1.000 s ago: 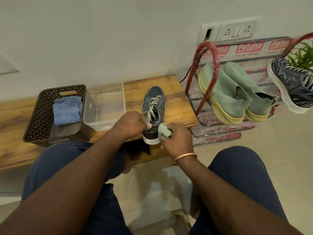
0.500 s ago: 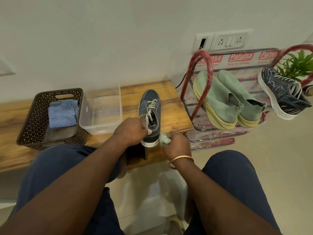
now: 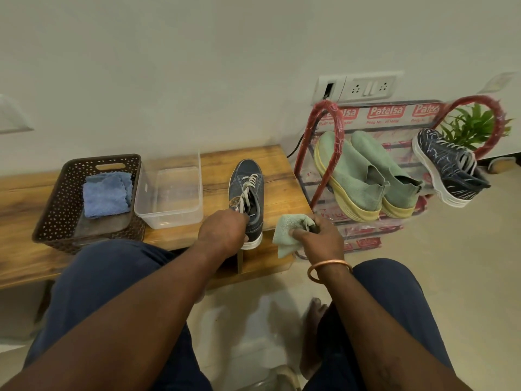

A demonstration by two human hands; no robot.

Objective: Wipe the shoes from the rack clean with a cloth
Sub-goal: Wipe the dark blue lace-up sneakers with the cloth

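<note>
A dark blue denim sneaker (image 3: 248,190) with pale laces stands on the wooden bench (image 3: 282,176), toe towards the wall. My left hand (image 3: 222,232) grips it at the heel and collar. My right hand (image 3: 318,238) holds a pale green cloth (image 3: 287,232) just right of the sneaker's heel, a small gap apart from it. On the red shoe rack (image 3: 327,131) to the right lean two green slip-on shoes (image 3: 366,176) and a dark patterned sneaker (image 3: 448,167).
A clear plastic tub (image 3: 169,193) sits left of the sneaker. Further left, a brown perforated basket (image 3: 64,198) holds a folded blue cloth (image 3: 107,193). A wall socket (image 3: 366,86) and a green plant (image 3: 473,125) are behind the rack. My knees are close to the bench.
My right hand has drawn the green cloth away from the sneaker's heel to the right, and the cloth now hangs more unfolded. The left hand keeps its hold on the sneaker.
</note>
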